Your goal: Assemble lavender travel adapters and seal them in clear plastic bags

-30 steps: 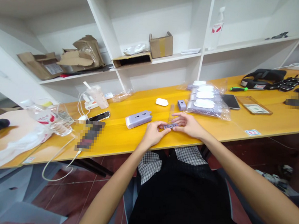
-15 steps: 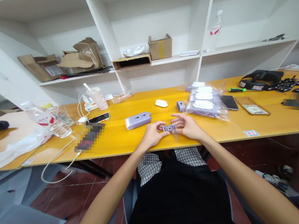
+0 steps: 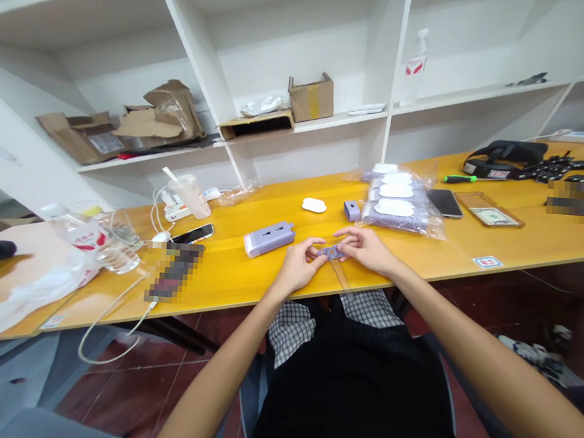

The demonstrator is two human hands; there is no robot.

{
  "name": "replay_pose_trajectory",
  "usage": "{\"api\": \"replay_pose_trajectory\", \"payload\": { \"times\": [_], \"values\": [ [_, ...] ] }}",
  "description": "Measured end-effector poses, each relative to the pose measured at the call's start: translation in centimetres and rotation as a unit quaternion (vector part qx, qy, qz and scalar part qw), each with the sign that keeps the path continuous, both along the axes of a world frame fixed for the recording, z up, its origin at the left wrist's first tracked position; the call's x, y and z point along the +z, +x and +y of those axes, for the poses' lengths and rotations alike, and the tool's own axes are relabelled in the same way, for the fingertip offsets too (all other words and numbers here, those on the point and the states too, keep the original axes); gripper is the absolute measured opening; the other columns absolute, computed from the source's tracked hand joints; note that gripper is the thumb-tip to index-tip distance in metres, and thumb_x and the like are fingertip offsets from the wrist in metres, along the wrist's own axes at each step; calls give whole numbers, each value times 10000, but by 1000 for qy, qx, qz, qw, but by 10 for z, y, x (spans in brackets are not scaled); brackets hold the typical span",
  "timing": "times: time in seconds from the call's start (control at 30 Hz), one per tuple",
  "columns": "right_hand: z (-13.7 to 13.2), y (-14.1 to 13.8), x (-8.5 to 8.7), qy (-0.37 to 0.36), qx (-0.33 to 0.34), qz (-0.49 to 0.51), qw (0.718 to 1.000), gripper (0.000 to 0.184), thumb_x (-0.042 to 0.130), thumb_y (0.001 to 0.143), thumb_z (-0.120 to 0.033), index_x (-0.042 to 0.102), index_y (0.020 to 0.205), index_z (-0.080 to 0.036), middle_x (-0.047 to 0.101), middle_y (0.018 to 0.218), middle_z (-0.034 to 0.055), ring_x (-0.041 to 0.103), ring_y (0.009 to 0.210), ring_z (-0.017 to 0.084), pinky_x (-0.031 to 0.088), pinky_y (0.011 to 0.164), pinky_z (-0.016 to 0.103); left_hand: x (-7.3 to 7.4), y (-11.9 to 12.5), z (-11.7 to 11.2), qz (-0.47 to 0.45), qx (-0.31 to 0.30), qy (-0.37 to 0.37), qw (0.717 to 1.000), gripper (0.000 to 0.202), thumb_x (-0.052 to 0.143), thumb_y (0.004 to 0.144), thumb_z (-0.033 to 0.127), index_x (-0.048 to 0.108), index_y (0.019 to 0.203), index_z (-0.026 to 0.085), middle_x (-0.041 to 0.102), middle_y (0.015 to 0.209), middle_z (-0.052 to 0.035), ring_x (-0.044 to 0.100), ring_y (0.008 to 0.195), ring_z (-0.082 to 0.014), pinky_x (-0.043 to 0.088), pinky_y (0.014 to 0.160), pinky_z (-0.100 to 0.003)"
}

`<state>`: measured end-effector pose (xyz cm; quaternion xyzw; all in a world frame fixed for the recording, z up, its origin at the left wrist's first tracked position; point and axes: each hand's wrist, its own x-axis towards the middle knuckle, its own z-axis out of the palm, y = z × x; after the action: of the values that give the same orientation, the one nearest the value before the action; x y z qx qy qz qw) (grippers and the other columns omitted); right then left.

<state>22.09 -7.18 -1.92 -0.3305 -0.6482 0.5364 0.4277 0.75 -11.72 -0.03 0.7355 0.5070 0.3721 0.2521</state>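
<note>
Pinching the small lilac plastic piece [image 3: 330,252] between your curled left hand [image 3: 296,266] and right hand [image 3: 364,247], you hold it near the front edge of the yellow table [image 3: 228,268]; it looks light and slick, so keep to its rim.

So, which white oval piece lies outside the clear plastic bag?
The loose white oval piece on the yellow table, left of the clear bag; the others lie inside.
</note>
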Motion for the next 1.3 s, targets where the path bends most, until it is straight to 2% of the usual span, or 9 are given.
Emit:
{"api": "replay_pose_trajectory", "payload": {
  "times": [0.2, 0.33, 0.47, 0.6, 0.7, 0.8, 0.97, 1.17, 1.3],
  "values": [
    [-5, -1, 5, 27, -25, -40, 999, 344, 654, 915, -379, 615, 1191, -177, 666, 586, -21, 655, 507, 164, 513, 498, 272, 2, 2, -2, 18, -5, 51, 999, 176, 641, 935, 218, 732, 1082, 185, 764, 997, -65, 701, 839, -188, 556, 760, -318],
    [-8, -5, 6, 106, -65, -115, 986, 256, 613, 920, -313, 661, 1129, -173, 616, 553, -42, 591, 487, 154, 488, 544, 291, 5, 2, -5, 39, -62, 91, 993, 223, 681, 918, 231, 722, 1137, 210, 748, 1153, -74, 694, 1055, -224, 551, 962, -389],
    [-10, -7, 9, 207, -108, -225, 946, 161, 607, 914, -246, 724, 1010, -190, 648, 592, -17, 599, 549, 170, 494, 627, 315, 6, 2, -6, 35, -68, 59, 995, 197, 678, 941, 276, 736, 1120, 218, 772, 1153, -65, 709, 1082, -229, 519, 1053, -430],
    [-6, 2, 8, 272, -164, -311, 896, 222, 572, 964, -280, 744, 1077, -197, 758, 950, 85, 700, 776, 226, 549, 781, 372, 6, 2, -5, 54, -72, 30, 995, 168, 728, 914, 321, 762, 1029, 203, 791, 1090, -74, 715, 1055, -244, 527, 1028, -431],
    [0, 17, 5, 308, -206, -368, 853, 332, 607, 945, -299, 711, 1243, -195, 609, 1381, 168, 696, 1070, 313, 545, 967, 465, 6, 2, -7, 69, -93, 26, 993, 160, 750, 902, 350, 776, 986, 216, 796, 1046, -65, 716, 1025, -241, 529, 1003, -419],
    [9, 31, 1, 296, -220, -391, 843, 509, 657, 906, -288, 620, 1404, -186, 481, 1494, 208, 635, 1227, 378, 512, 1055, 523, 7, 2, -9, 69, -104, 25, 992, 227, 711, 938, 378, 770, 1083, 213, 792, 1061, -72, 719, 1007, -234, 529, 997, -412],
    [22, 32, 8, 294, -219, -391, 844, 514, 624, 933, -288, 580, 1441, -231, 550, 1459, 165, 648, 1197, 356, 526, 1025, 509, 7, 2, -10, 69, -91, 38, 993, 345, 638, 988, 359, 691, 1283, 188, 779, 1113, -85, 712, 1050, -240, 512, 1035, -431],
    [46, 8, 33, 287, -260, -452, 803, 402, 612, 950, -299, 656, 1343, -226, 661, 1336, 181, 682, 1079, 357, 529, 908, 462, 9, 5, -10, 66, -98, 49, 992, 195, 636, 977, 320, 735, 1087, 194, 769, 1135, -83, 706, 1062, -226, 528, 1022, -406],
    [63, -1, 41, 262, -254, -537, 761, 247, 628, 938, -258, 749, 1141, -186, 729, 1135, 221, 702, 992, 359, 510, 841, 446, 9, 5, -9, 54, -69, 54, 995, 180, 639, 967, 314, 735, 1056, 191, 777, 1097, -82, 711, 1040, -226, 529, 1022, -415]
  ]
}}
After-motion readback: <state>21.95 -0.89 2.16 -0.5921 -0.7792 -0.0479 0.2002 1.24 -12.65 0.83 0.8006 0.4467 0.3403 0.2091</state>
